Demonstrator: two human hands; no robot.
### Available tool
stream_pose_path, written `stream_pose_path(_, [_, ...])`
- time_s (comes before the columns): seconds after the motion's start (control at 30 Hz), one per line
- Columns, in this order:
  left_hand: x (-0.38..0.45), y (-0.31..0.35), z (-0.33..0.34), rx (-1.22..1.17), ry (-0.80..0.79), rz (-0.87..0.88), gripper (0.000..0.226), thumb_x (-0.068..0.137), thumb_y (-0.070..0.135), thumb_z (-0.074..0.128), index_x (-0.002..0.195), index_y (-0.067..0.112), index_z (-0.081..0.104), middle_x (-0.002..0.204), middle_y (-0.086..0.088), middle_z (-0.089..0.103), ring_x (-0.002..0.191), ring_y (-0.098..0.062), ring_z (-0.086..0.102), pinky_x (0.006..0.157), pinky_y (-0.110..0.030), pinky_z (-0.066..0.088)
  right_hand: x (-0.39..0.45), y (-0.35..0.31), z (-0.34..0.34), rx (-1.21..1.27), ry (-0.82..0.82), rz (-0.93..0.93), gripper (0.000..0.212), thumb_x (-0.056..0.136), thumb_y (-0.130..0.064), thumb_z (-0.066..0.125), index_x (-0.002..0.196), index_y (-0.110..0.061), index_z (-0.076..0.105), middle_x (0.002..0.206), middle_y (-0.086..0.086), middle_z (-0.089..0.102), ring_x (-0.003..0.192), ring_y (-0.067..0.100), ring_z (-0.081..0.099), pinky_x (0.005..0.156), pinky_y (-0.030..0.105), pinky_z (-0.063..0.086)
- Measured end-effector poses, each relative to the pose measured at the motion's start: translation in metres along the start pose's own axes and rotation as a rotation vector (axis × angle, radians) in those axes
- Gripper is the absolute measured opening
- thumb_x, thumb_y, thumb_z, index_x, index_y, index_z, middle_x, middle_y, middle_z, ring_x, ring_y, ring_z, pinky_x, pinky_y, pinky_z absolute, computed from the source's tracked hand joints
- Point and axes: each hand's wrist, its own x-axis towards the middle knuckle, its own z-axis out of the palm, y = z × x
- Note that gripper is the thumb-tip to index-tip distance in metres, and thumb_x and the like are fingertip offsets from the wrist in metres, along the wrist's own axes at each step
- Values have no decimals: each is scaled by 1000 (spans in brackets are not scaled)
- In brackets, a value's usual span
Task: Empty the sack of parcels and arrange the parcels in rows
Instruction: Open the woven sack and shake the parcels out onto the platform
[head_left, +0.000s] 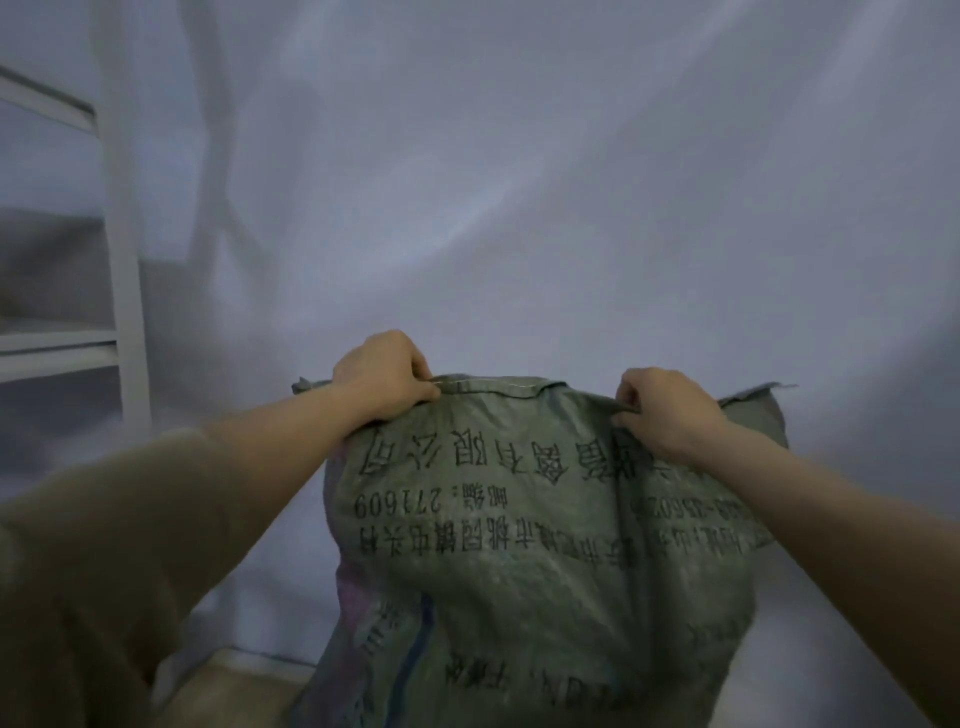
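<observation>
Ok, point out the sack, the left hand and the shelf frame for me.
sack (519, 519): head view, on its printed green front.
left hand (387, 376): head view, on its back, gripping the sack's top hem.
shelf frame (122, 249): head view, on its white upright post.

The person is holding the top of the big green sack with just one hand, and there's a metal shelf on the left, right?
Not quite. The head view shows both hands gripping the sack at its top edge: left hand and right hand. The metal shelf is indeed on the left.
</observation>
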Motion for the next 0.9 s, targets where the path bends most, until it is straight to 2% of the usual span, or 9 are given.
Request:
stream_pose_path(0.1, [10,-6,-12,-29,-1,78,25,80,43,76,89,21,77,95,3,74,90,-17,65,82,-37,55,9,-17,3,-24,25,-47,15,94,-24,64,91,-18,51,105,10,62,97,32,57,75,35,41])
stream_pose_path(0.23, [10,-12,-25,-118,-382,97,96,54,73,77,131,18,60,124,2,63,114,-22,60,103,-40,47,20,-44,11,-49,45,-45,14,95,-23,62,92,-17,50,103,12,64,96,35,58,75,38,46])
stream_pose_path(0.27, [10,-16,-22,-51,-454,116,99,51,73,77,130,16,60,122,2,64,114,-23,61,101,-40,47,23,-52,14,-56,51,-46,15,95,-23,62,92,-16,49,103,13,64,97,35,58,77,39,48])
stream_pose_path(0.33, [10,-19,-10,86,-475,165,74,59,63,82,109,10,69,95,-4,70,97,-27,65,88,-36,52,29,-67,18,-56,53,-62,13,95,-21,62,95,-16,50,106,13,65,98,35,58,80,41,50])
stream_pose_path(0.47, [16,-33,5,304,-200,231,36,77,48,77,87,14,73,61,4,55,71,-23,55,72,-33,39,42,-91,22,-46,12,-45,20,95,-23,64,109,-10,63,113,14,66,105,37,60,87,42,50])
stream_pose_path(0.6, [37,-41,-2,394,15,232,28,83,44,72,89,17,76,76,-1,67,72,-22,57,64,-29,40,48,-100,15,-118,26,31,18,97,-20,61,88,-4,60,93,16,64,88,37,63,72,37,51])
stream_pose_path(0.73, [73,-17,-35,213,236,148,25,85,39,71,94,17,75,89,-4,70,76,-23,57,63,-29,40,64,-101,-30,-170,279,80,11,95,-8,56,86,-3,60,92,14,61,82,34,57,69,36,40])
stream_pose_path(0.83, [87,4,-62,61,467,138,19,88,37,68,88,19,75,80,-2,66,72,-22,54,62,-29,38,73,-100,-72,-186,573,39,12,95,-2,51,84,-8,51,90,10,49,78,30,45,71,37,33])
stream_pose_path(0.9, [91,9,-64,52,493,151,18,88,37,68,85,20,72,77,0,63,73,-22,53,61,-30,39,78,-91,-76,-141,716,23,12,95,-1,49,86,-9,51,91,10,46,78,30,45,70,38,34])
